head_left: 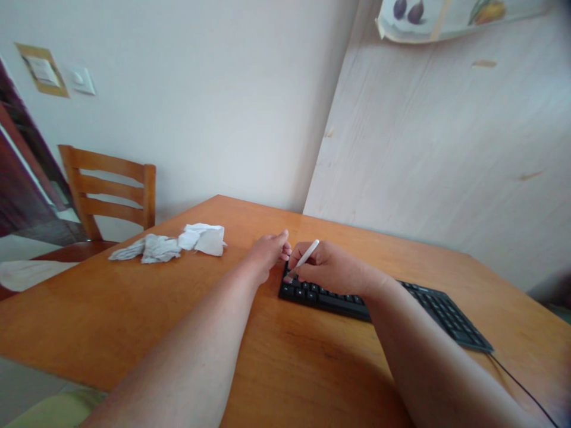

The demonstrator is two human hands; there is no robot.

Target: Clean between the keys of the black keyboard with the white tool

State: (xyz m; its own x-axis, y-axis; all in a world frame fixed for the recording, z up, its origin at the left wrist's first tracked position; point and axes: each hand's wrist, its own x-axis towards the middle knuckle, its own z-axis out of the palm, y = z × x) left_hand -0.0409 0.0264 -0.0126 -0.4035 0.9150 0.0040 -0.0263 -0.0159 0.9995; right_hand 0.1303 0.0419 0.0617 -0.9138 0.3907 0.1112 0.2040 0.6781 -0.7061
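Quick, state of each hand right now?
Left hand: fingers partly curled beside the black keyboard; whether it grips anything cannot be told.
Right hand: closed, holding a slim white tool.

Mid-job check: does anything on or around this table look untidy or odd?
No spill shows. The pale cloths lie crumpled on the table, left of the keyboard, looking untidy. Above, the poster curls at its lower-left corner.
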